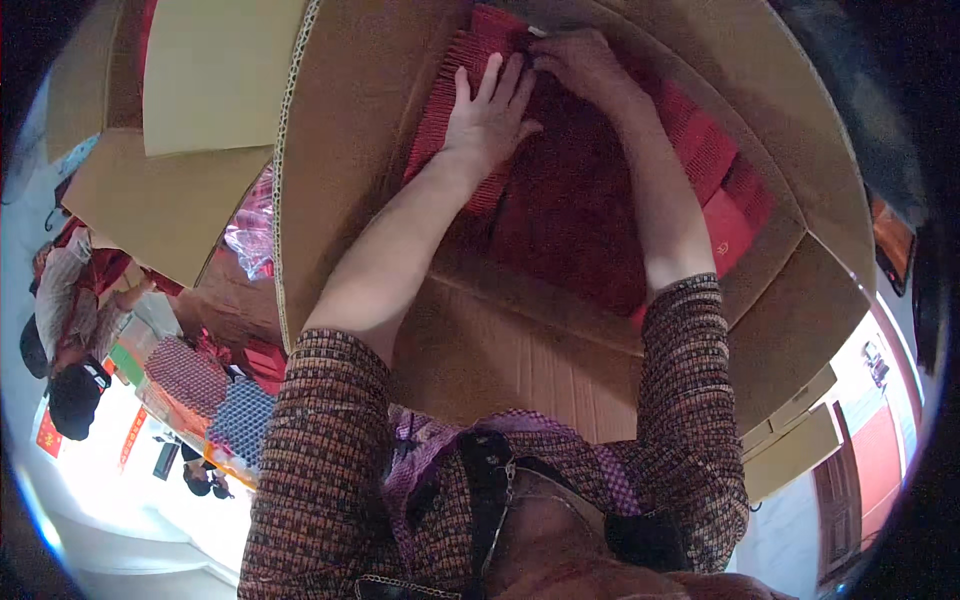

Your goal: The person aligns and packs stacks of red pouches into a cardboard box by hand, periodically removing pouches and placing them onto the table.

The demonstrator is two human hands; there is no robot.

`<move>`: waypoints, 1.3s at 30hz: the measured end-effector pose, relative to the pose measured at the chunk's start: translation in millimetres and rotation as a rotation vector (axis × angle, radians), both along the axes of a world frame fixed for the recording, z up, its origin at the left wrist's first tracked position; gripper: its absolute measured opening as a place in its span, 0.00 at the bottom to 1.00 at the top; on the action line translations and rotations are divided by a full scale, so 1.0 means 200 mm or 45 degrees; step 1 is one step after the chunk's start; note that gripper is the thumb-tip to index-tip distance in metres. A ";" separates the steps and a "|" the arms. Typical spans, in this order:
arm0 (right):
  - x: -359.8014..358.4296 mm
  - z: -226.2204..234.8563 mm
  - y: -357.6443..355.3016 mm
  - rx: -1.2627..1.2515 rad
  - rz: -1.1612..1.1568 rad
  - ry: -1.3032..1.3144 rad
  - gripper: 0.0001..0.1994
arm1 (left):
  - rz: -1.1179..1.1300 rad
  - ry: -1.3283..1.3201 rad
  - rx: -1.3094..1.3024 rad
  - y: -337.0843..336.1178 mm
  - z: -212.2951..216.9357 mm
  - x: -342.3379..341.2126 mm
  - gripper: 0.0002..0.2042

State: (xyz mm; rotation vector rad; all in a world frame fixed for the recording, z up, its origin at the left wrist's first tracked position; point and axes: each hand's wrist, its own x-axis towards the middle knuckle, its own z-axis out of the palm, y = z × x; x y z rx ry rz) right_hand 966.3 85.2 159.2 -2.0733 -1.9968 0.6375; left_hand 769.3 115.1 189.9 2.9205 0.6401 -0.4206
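Both my arms reach down into a large brown cardboard box [350, 130]. My left hand [483, 122] lies with its fingers spread on a row of tightly packed red pieces [436, 128], whose edges look ribbed. To its right, at the far side of the box, my right hand [585, 68] has bent fingers held close together. A small white bit [538, 32] shows at its fingertips; whether the hand grips anything is too dark to tell. More red pieces line the right side, among them a flat red packet [728, 232] with a small gold mark.
Raised box flaps stand around the opening, with another cardboard flap [140, 200] on the left. Beyond it are clear plastic wrapping [252, 225], a person in a light top [65, 290], and a table with red goods. More cardboard boxes [790, 450] stand at the lower right.
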 end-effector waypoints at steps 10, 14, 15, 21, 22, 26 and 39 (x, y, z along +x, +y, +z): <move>0.01 0.03 0.01 -0.057 0.043 0.135 0.16 | 0.026 -0.048 0.024 -0.01 -0.01 -0.01 0.35; 0.05 0.00 -0.01 0.004 0.086 0.033 0.16 | 0.044 -0.050 0.000 -0.01 -0.01 -0.01 0.35; 0.05 -0.02 -0.01 0.073 0.074 0.018 0.16 | 0.044 -0.050 0.001 -0.01 -0.01 -0.01 0.35; 0.06 -0.06 0.00 0.123 0.066 0.038 0.15 | 0.041 -0.036 0.001 -0.01 -0.02 -0.01 0.35; 0.07 -0.07 0.00 0.117 0.066 0.055 0.15 | 0.038 -0.043 0.004 -0.02 -0.02 -0.01 0.34; 0.06 -0.07 0.00 0.111 0.060 -0.026 0.14 | 0.022 -0.009 0.023 -0.02 -0.01 -0.01 0.34; -0.02 0.16 0.02 0.196 -0.140 0.312 0.09 | 0.084 -0.218 -0.034 -0.02 -0.03 -0.03 0.32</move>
